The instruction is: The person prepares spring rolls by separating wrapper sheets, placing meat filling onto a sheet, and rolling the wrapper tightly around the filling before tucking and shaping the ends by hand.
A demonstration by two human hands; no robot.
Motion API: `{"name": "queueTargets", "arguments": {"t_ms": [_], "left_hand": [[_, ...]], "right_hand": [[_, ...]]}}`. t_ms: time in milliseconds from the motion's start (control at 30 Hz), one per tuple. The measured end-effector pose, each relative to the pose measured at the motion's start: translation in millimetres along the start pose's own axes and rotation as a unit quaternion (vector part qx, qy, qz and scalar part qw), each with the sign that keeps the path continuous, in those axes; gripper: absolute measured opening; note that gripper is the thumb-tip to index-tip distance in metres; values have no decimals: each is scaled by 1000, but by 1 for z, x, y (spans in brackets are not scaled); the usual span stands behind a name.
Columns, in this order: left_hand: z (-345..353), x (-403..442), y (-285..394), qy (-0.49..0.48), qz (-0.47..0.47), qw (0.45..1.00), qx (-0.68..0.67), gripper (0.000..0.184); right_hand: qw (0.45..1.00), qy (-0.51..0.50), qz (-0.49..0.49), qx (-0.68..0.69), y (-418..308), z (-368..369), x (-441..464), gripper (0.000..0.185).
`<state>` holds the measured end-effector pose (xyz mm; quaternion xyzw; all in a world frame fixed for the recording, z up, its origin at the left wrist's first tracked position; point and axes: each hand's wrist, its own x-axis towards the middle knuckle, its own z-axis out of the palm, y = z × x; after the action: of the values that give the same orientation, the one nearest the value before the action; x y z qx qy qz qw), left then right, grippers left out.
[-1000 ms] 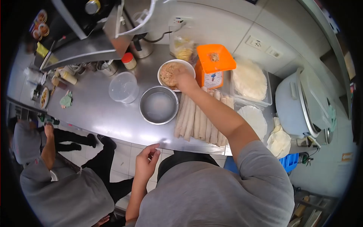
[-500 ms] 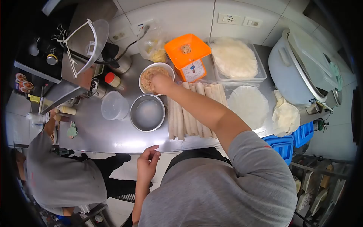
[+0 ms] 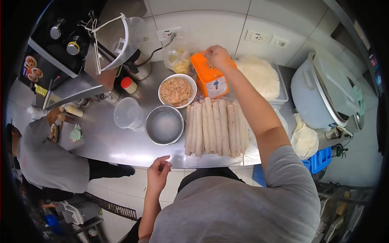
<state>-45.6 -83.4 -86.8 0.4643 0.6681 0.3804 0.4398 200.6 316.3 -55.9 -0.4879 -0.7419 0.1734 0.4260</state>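
Half a second has brought one main change: the right hand [image 3: 221,58] has left the white bowl [image 3: 183,105] and is now over the orange scale [image 3: 214,84], at the upper middle of the frame. With it gone, the meat mix [image 3: 176,90] lies in full view, its surface uneven and heaped in the bowl. That suggests the work has shifted, for the moment, from the bowl to the scale. The scale stands just right of the bowl, dial facing the near side. The small lump that showed on its pan earlier cannot be made out, since the fingers cover much of that area. Whether they grip anything, or touch the pan, I cannot tell.

Well apart from it, the left hand [image 3: 159,169] hangs just off the near edge of the table [image 3: 117,150], at the lower centre; its fingers are loosely curled and hold nothing that can be seen. It has hardly moved.

The pale rolls [image 3: 216,127] lie side by side in the middle of the frame, and their row, partly under the forearm before, is now mostly uncovered. Left of them the metal bowl [image 3: 178,131] and the clear tub [image 3: 128,113] stay put. At the far left, another person [image 3: 52,154] stands further off than a second ago.
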Motion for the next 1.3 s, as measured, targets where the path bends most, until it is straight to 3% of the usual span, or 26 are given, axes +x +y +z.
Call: {"name": "queueTargets", "arguments": {"t_ms": [67,167,200,300,367,467,500,600,633,700,767,867,900,1000,1100,1233,1300], "left_hand": [[7,30,6,-13,51,998,31,25],[58,116,34,-14,187,980,-61,38],[73,148,55,-43,145,988,-16,48],[136,220,116,4,65,985,-157,49],[154,269,112,-37,67,982,-175,48],[154,314,109,-82,67,981,-162,49],[148,322,105,-96,66,982,-149,49],[119,318,123,-191,11,973,-126,46],[107,313,128,-136,36,983,-115,46],[73,301,136,-24,86,992,-85,46],[34,273,139,13,154,979,-131,47],[-3,213,135,33,168,975,-145,43],[-12,191,128,37,157,976,-146,42],[-35,129,89,37,115,985,-121,39],[-54,74,39,38,56,993,-91,37],[-53,17,8,76,-34,988,-128,32],[-44,6,1,80,-68,980,-169,28]], "right_hand": [[981,-164,98,-2,7,-18,1,18],[992,-98,38,-65,19,-16,5,23],[994,-76,46,-64,10,-21,8,24],[997,-17,43,-60,-27,-43,9,25],[998,6,11,-57,-32,-53,9,25],[996,-1,83,33,-42,-73,-7,21],[995,-56,83,28,-41,-70,-19,21],[967,-237,86,-26,-50,-52,-61,22],[945,-307,90,-68,-64,-33,-73,23],[951,-304,13,-58,-49,22,-92,29],[961,-269,-32,-51,-37,76,-96,40],[939,-227,-194,-173,-29,136,-95,53],[918,-285,-187,-201,-43,134,-93,58],[944,-192,-230,-140,-44,142,-96,26],[955,-264,-108,-79,11,195,-83,20],[984,-86,-151,44,-33,64,-34,14],[993,7,-112,34,-32,3,-10,12]]}}
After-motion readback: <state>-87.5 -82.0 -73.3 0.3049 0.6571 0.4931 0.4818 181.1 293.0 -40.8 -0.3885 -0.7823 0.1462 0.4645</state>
